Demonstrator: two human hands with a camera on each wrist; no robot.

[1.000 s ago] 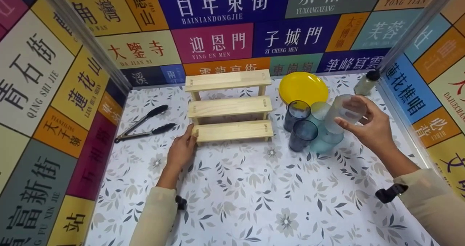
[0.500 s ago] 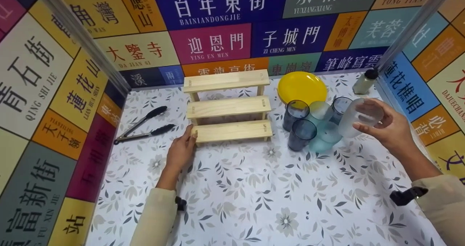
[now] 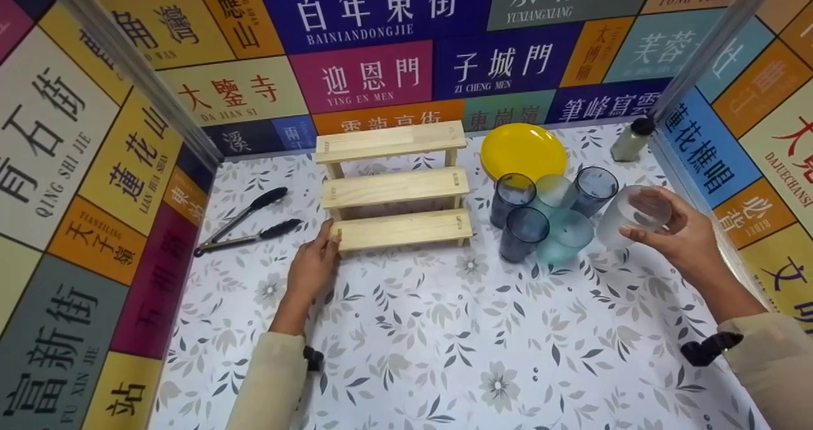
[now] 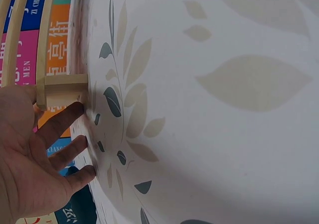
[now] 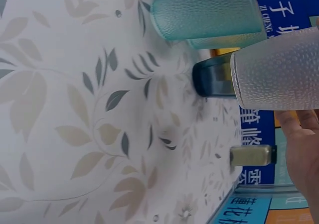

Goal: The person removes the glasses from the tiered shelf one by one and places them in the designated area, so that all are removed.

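My right hand [image 3: 689, 236] grips a frosted clear tumbler [image 3: 625, 220], fingers and thumb round its sides. In the right wrist view the tumbler [image 5: 279, 72] is upright, its base above the tabletop. Left of it, teal tumblers [image 3: 564, 236] and dark blue-grey tumblers [image 3: 524, 234] stand in a tight cluster. My left hand [image 3: 310, 262] touches the left end of the lowest step of a three-tier wooden stand [image 3: 400, 228]. In the left wrist view its fingers [image 4: 65, 152] are spread and fairly straight beside the stand's leg [image 4: 65, 80]; the thumb is partly hidden.
Black-tipped tongs [image 3: 248, 223] lie spread left of the stand. A yellow plate [image 3: 524, 147] lies behind the tumblers, and a small dark-capped bottle [image 3: 631, 143] stands at the back right. Sign-covered walls [image 3: 362, 74] enclose the back and sides of the flower-patterned table [image 3: 406, 341].
My right hand has moved right and a little lower with the frosted tumbler, uncovering a dark tumbler behind it. The left hand stays at the stand. The head view has shifted slightly.
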